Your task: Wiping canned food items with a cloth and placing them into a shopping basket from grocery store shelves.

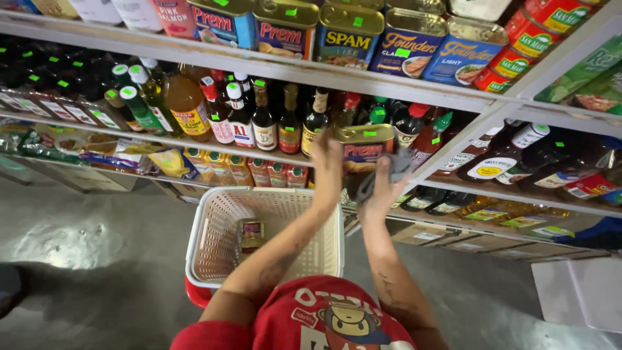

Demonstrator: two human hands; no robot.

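While the white basket [214, 249] sits low at the left with a small can [251, 234] lying in it, the left hand [328, 159] grips the left end of a gold-topped tin [366, 152] held up before the bottle shelf [194, 144]. To the right, the right hand [387, 178] presses a grey cloth [382, 174] against the tin's front and underside, fingers curled around it. Its long axis runs left to right between the hands, both touching it, with the basket below and to the left.
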